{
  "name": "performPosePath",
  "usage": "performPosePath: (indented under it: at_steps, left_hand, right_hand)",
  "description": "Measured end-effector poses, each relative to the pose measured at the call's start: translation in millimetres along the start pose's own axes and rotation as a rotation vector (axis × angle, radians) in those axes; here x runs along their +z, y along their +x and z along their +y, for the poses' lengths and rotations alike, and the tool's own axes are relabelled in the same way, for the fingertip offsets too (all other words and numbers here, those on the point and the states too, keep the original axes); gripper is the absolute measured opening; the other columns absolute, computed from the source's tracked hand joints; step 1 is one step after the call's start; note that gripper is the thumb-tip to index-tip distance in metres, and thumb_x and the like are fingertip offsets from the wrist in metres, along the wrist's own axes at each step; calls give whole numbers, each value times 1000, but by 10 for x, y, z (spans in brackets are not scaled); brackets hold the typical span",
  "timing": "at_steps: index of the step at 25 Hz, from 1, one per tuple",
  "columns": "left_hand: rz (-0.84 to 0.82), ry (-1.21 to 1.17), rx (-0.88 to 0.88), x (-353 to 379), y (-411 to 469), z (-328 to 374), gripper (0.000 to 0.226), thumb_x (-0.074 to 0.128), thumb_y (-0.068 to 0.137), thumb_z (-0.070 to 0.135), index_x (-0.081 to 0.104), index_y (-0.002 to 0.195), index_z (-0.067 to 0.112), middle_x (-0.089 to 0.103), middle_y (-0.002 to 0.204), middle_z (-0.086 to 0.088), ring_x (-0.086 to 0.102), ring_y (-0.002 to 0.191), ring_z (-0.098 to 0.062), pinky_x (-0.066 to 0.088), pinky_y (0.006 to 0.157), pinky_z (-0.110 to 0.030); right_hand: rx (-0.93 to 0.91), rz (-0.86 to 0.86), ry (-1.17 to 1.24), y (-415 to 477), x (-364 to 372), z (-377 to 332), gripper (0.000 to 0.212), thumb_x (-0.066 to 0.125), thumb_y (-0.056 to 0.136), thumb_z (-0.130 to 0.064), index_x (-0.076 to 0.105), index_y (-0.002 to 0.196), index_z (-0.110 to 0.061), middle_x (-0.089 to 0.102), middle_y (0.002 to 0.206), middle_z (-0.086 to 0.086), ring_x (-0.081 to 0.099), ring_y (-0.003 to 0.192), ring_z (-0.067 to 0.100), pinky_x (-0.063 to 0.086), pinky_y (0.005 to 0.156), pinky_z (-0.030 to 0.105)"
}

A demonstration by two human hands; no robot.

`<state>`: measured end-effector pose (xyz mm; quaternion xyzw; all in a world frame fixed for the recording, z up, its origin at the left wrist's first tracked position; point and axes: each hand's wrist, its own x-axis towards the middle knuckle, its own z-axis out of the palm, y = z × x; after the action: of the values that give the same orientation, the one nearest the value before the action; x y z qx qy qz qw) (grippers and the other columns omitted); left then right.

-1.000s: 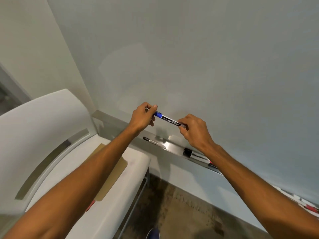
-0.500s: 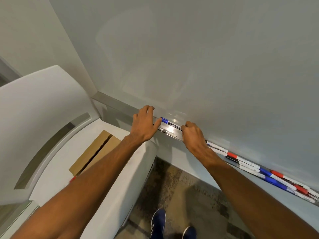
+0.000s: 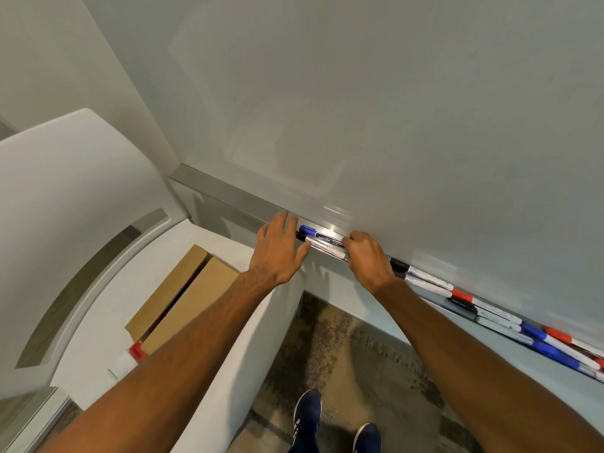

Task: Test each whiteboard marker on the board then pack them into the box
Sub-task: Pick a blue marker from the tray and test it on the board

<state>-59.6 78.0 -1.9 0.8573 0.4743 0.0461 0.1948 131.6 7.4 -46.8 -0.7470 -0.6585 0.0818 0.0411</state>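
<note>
Left hand (image 3: pixel 281 251) fingers spread, touching cap end of blue marker (image 3: pixel 315 233) on board tray (image 3: pixel 328 227), right hand (image 3: pixel 369 258) curled over its other end, box (image 3: pixel 183 295) well apart on chair (image 3: pixel 72 191); risk: a nudge rolls marker off narrow tray lip

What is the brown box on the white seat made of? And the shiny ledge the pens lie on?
The box looks like plain cardboard: matte brown, with flat folded flaps. The ledge under the whiteboard seems to be brushed metal, maybe aluminium: silver-grey, with a bright glare spot.
</note>
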Motion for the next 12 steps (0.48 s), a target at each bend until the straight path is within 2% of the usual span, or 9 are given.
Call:
performPosePath:
  at_steps: [5, 7, 9, 12]
  left_hand:
    - [-19, -3, -10, 50, 0, 12, 59, 48, 101, 44, 35, 149, 12, 31, 156, -14, 28, 144, -30, 18, 121, -44]
    - [-23, -5, -9, 66, 9, 16, 58, 49, 101, 44, 36, 148, 13, 31, 156, -14, 28, 144, -30, 17, 121, -45]
    - [-23, 7, -6, 90, 16, 3, 58, 49, 101, 45, 35, 148, 13, 30, 157, -14, 27, 145, -30, 17, 121, -45]
    - [-27, 10, 7, 119, 34, 14, 59, 50, 101, 45, 35, 148, 14, 28, 159, -13, 25, 147, -30, 17, 121, -46]
  right_hand:
    - [-33, 5, -37, 25, 6, -42, 19, 72, 75, 14, 69, 89, 2, 64, 83, 16, 61, 74, 31, 36, 57, 29]
    - [-39, 12, -55, 25, 0, -43, 18, 70, 77, 12, 70, 91, 0, 65, 87, 15, 62, 81, 31, 39, 57, 31]
    - [-47, -9, -63, 23, -18, -57, 20, 65, 83, 10, 69, 99, 0, 65, 95, 14, 60, 91, 30, 47, 64, 34]
    - [-64, -1, -59, -16, -41, -60, 24, 63, 85, 8, 67, 108, -1, 64, 102, 14, 59, 98, 29, 49, 72, 34]
